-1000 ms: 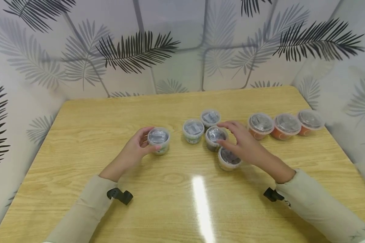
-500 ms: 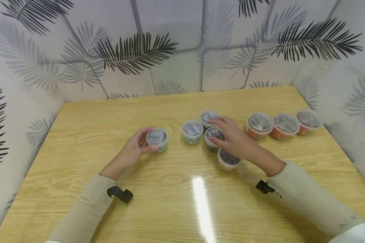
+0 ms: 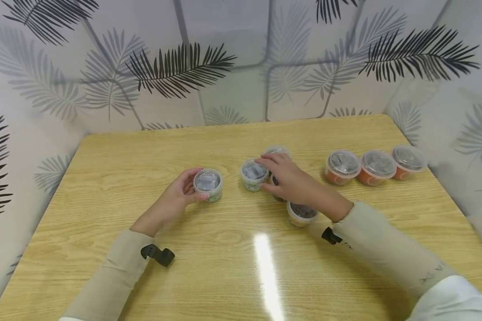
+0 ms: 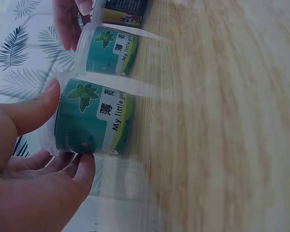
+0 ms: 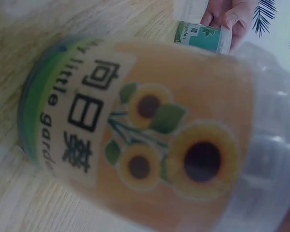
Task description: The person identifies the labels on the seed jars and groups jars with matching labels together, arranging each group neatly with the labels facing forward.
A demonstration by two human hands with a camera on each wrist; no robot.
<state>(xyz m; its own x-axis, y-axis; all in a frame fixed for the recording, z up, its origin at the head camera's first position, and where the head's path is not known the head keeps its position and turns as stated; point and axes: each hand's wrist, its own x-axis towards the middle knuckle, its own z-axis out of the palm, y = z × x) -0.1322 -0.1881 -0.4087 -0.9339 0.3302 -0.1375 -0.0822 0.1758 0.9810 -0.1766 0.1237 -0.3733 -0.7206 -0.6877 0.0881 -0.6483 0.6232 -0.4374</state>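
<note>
My left hand [image 3: 172,196] grips a small round tub [image 3: 209,189] with a clear lid, thumb on one side and fingers on the other. Its green label [image 4: 79,121] bears mint leaves in the left wrist view. A matching mint tub [image 3: 251,178] stands to its right. Over that tub's right side reaches my right hand [image 3: 291,180], thumb and fingers spread, fingertips right at the lid. Beneath this hand a dark tub [image 3: 276,182] is mostly hidden. Another tub [image 3: 276,150] shows behind it. A sunflower-labelled tub [image 5: 174,125] stands near the right wrist, close to that camera.
Three orange tubs with clear lids stand in a row at the right: one nearest [image 3: 342,167], one in the middle [image 3: 377,167] and one farthest right [image 3: 409,161]. The wooden table [image 3: 217,267] meets a leaf-patterned wall covering [image 3: 233,98] at the back.
My right hand has moved left, from over the dark tub to the right side of the second mint tub. The left hand stays nearly still with its tub.
</note>
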